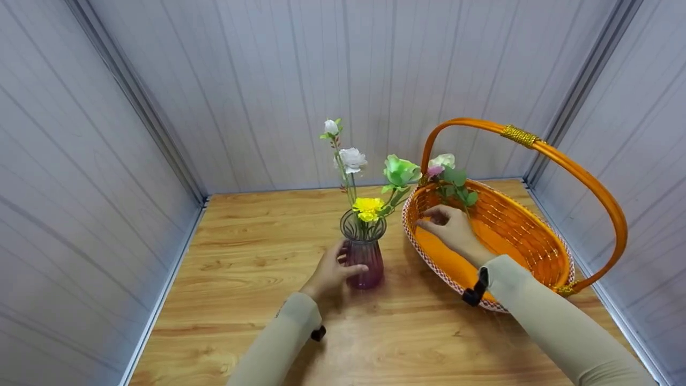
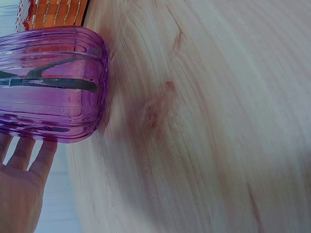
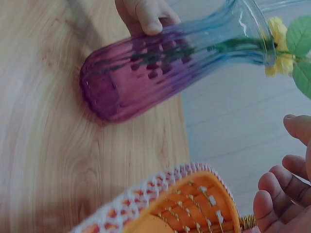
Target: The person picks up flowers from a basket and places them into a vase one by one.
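A glass vase (image 1: pixel 372 260), clear above and purple below, stands upright on the table. In it are a white bud (image 1: pixel 331 127), a white flower (image 1: pixel 352 160), a green flower (image 1: pixel 401 170) and a yellow flower (image 1: pixel 368 208). My left hand (image 1: pixel 328 272) holds the vase from its left, thumb across the front and fingers along the side. Over the left part of an orange basket (image 1: pixel 514 217) hovers my right hand (image 1: pixel 454 231), its fingers loosely bent and nothing between them. Inside the basket's far end lean white and pink flowers (image 1: pixel 442 161) with green leaves.
The basket's tall hooped handle (image 1: pixel 584 174) arches above its right side. Pale panel walls (image 1: pixel 257 96) enclose the wooden table (image 1: pixel 252 241) at the back and both sides. A dark wrist strap (image 1: pixel 477 289) sits on the right sleeve.
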Tool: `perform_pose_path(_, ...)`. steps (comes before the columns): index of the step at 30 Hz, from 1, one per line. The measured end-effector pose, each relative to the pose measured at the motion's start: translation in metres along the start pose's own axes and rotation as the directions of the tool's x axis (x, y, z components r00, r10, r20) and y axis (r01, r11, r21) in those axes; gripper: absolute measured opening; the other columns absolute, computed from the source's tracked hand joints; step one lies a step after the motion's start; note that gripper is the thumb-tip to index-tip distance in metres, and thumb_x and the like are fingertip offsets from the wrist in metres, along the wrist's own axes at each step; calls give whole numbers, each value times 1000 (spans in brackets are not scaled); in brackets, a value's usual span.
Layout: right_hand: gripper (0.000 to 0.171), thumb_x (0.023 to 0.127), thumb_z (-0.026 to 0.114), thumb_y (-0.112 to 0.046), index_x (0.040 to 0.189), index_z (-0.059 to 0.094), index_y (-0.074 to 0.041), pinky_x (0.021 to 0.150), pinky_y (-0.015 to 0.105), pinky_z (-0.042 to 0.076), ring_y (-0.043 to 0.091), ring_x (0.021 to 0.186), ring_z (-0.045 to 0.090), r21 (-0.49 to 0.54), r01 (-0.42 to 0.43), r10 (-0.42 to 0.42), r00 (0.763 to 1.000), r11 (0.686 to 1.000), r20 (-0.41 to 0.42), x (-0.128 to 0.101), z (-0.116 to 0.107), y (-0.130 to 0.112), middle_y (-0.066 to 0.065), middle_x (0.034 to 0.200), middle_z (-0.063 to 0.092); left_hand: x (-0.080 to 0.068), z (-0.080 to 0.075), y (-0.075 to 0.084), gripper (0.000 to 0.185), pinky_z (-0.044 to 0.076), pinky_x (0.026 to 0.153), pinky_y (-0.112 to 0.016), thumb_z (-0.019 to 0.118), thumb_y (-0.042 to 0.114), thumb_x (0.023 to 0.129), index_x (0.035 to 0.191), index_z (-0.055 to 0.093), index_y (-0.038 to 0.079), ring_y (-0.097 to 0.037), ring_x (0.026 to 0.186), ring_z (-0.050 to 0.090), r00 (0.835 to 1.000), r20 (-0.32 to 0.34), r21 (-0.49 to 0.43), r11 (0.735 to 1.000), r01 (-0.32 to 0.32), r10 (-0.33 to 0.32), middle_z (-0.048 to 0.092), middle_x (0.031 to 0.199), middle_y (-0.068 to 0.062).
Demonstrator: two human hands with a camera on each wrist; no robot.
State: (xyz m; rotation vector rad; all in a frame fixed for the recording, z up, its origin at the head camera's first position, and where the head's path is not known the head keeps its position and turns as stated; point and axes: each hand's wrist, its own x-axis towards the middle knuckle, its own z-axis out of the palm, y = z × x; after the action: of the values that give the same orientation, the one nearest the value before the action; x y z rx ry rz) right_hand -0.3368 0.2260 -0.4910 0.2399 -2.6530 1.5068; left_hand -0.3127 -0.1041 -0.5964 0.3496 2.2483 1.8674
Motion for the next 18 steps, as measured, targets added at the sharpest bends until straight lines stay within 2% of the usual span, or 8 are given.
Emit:
perform_pose_path(10,42,101,81,-32,125,74,2,76,21,51,19,91,59,-41,-55,55,998,998,-7,0,-24,19,8,101,69,0,0,-1,84,51,121,-53,93,28,88,160,50,20,-37,144,56,1000,-1,11,1000,5,-5,60,152,-12)
perform_pose_path(18,45,100,81,-34,126,73,2,77,19,52,14,92,60,-25,-90,89,996,996,-30,-2,-37,28,6,103,70,0,1,-2,84,56,117,-49,93,27,89,159,50,16,-36,142,58,1000,1,-7,1000,4,-4,60,152,-12)
